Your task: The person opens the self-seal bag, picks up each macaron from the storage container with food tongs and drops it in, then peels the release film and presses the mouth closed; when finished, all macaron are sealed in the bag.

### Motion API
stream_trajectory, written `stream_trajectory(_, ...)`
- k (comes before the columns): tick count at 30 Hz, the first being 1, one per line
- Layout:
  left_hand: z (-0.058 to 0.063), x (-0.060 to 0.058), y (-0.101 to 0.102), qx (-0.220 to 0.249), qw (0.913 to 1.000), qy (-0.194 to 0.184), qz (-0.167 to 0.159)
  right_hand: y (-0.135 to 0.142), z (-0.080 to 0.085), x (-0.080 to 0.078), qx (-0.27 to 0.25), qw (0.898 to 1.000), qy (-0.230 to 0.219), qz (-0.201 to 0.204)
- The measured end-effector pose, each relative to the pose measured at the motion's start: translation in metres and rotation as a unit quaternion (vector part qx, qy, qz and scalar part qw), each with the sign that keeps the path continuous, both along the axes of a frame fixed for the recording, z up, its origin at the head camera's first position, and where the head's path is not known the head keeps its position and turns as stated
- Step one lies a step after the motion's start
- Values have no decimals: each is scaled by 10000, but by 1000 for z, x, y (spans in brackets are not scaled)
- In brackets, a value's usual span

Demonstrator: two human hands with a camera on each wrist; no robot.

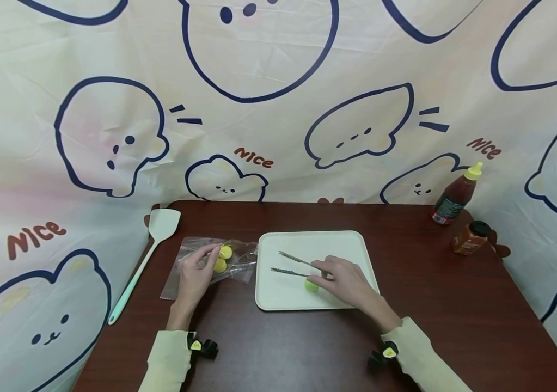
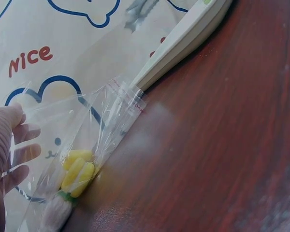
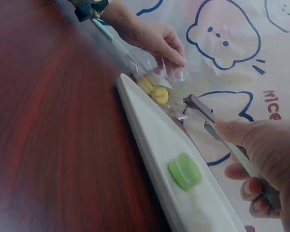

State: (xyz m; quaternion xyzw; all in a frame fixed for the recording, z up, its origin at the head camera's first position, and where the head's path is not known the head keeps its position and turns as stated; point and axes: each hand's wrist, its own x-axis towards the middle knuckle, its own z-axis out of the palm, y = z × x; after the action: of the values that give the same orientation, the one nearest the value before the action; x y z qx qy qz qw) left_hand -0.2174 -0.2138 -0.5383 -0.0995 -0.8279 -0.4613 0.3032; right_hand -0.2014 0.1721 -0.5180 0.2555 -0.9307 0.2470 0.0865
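Observation:
A clear plastic bag [image 1: 244, 256] holds yellow macarons [image 1: 220, 265]. My left hand [image 1: 195, 275] pinches the bag's upper edge and lifts it; in the right wrist view the film rises to its fingertips. A pair of metal tongs [image 3: 241, 157] is in my right hand [image 1: 344, 277], between thumb and fingers. The tongs' serrated tips stand apart with nothing between them, pointing left toward the bag. Under that hand, a green macaron [image 3: 185, 171] sits on the white tray [image 1: 278, 299], partly covered by the fingers in the head view.
On the left, a spatula [image 1: 163, 224] with a pale green handle lies along the table edge. A red sauce bottle [image 1: 452, 198] with a yellow cap and a small dark-lidded jar [image 1: 471, 238] stand at the back right. Behind the table hangs a printed cloth [image 1: 278, 130].

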Motion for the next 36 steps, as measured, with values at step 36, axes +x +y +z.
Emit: stream_trajectory(36, 0, -1, 1, -104, 9998, -173, 71, 72, -11, 50, 174, 9968, -601, -498)
